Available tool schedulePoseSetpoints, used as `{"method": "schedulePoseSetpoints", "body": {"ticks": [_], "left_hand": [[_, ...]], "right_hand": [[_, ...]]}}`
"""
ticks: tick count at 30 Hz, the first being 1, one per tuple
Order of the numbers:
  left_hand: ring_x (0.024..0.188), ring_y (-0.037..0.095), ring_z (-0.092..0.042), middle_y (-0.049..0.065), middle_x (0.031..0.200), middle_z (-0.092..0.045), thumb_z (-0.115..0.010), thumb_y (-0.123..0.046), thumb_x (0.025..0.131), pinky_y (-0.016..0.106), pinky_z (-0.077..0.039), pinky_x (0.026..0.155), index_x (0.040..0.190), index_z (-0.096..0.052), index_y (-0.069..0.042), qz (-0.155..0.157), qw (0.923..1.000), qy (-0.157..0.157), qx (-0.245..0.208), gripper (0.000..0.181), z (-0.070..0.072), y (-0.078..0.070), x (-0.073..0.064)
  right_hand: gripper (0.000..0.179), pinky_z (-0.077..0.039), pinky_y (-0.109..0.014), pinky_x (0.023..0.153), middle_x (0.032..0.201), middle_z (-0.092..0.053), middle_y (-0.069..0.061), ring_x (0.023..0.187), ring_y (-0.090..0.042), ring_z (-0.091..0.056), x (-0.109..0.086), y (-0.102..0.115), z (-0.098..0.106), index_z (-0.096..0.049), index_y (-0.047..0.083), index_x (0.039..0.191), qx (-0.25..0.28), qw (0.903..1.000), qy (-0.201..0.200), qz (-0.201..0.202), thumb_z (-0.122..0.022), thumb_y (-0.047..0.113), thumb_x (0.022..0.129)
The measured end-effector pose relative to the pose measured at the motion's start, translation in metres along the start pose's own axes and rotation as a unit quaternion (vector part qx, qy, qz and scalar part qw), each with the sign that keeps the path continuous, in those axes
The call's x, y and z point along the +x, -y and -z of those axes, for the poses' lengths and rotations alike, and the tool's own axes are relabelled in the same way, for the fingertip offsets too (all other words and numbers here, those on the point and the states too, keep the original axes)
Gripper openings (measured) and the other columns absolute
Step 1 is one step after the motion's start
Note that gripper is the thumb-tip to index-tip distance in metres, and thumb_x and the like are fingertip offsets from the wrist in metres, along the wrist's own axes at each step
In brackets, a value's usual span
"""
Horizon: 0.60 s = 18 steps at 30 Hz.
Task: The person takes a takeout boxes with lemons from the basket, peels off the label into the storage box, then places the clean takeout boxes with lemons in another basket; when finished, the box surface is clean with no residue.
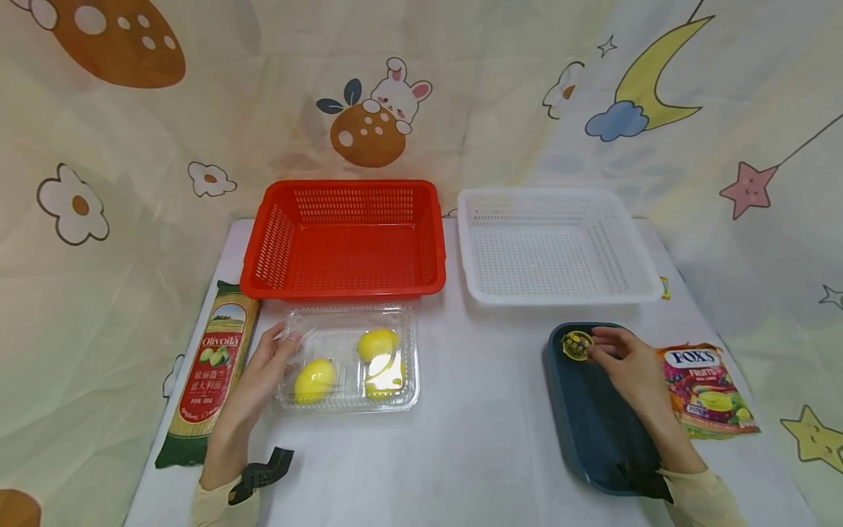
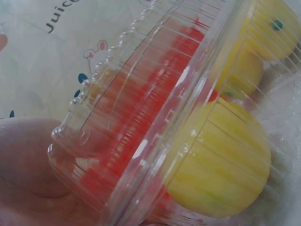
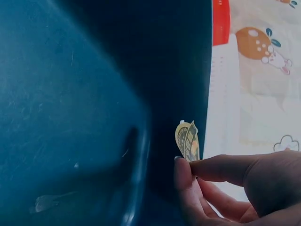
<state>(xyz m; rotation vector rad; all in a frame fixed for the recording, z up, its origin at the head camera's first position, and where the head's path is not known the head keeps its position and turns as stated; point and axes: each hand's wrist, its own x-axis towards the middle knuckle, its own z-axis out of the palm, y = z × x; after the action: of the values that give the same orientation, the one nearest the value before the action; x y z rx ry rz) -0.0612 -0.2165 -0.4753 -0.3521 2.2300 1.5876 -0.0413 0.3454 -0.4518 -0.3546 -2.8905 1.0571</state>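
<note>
Here the left grip (image 1: 260,368) holds a glare-streaked clear box (image 1: 347,377), the right grip (image 1: 628,373) pinching a partly hidden sticker (image 3: 186,140)

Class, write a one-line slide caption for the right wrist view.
A right hand pinches a bent, gold-coloured sticker at a dark blue tray.

Pale cream sleeves (image 1: 707,501), left and right, with a black wrist band (image 1: 260,476) (curved, jutting sideways) on the left.
</note>
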Motion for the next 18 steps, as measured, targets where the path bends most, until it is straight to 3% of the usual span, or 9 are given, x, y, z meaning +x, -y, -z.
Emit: {"method": "schedulePoseSetpoints", "body": {"ticks": [9,18], "left_hand": [[0.145,0.049,-0.034,0.022,0.165,-0.022,-0.044,-0.051,0.105,0.080,-0.018,0.112,0.164,-0.001,-0.021,-0.003,1.0000,0.000,-0.002,0.079,0.000,0.000,-0.001],[0.144,0.049,-0.035,0.022,0.165,-0.023,-0.044,-0.052,0.105,0.080,-0.019,0.111,0.164,-0.001,-0.021,-0.001,1.0000,-0.001,0.000,0.079,0.000,0.000,0.000]], "right_hand": [[0.037,-0.052,-0.012,0.064,0.111,-0.072,-0.022,0.077,0.004,-0.064,0.006,-0.008,-0.006,-0.064,0.000,0.127,-0.001,0.9991,0.043,-0.002,-0.068,0.021,0.098],[0.033,-0.052,-0.011,0.065,0.107,-0.074,-0.021,0.078,0.001,-0.066,0.008,-0.015,-0.011,-0.066,-0.001,0.123,-0.012,0.9987,0.048,0.012,-0.069,0.017,0.096]]}}
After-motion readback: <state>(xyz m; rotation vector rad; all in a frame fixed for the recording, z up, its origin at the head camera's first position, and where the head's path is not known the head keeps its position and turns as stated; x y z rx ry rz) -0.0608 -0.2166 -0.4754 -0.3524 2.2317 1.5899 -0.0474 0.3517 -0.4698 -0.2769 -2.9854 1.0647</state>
